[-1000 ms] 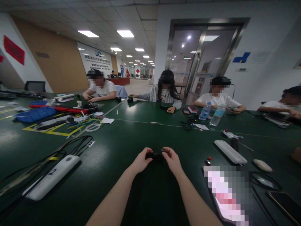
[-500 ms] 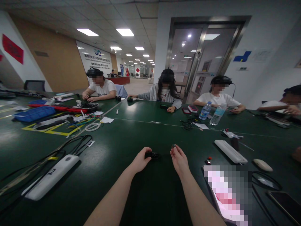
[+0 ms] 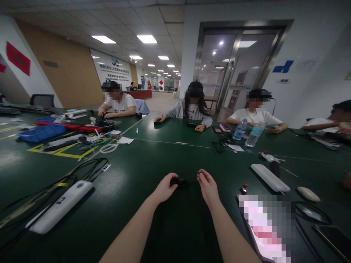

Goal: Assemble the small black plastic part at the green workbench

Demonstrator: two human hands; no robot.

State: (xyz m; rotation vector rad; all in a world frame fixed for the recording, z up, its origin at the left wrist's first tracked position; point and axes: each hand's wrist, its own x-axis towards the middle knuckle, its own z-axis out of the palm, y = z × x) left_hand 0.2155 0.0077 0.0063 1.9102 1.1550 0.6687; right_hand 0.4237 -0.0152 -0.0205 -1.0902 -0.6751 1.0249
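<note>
My left hand (image 3: 165, 188) is closed around the near end of a small black object (image 3: 180, 181), whose kind I cannot make out; its far end sticks out to the right, low over the dark green table (image 3: 128, 208). To the right, my right hand (image 3: 208, 186) pinches a tiny greyish piece (image 3: 200, 171) between thumb and fingertips. A short gap separates the piece from the black object. My fingers hide part of both things.
At left lies a white power strip (image 3: 61, 206) with black cables. On the right are a lit phone (image 3: 260, 230), another white strip (image 3: 270, 178) and a mouse (image 3: 308, 194). Bottles (image 3: 255, 134) stand farther back. Several people sit across the table.
My right hand has shifted slightly left with the tiny piece, closer to the black object. My left hand keeps its hold. Across the table, one person's hand has moved with a dark object.
</note>
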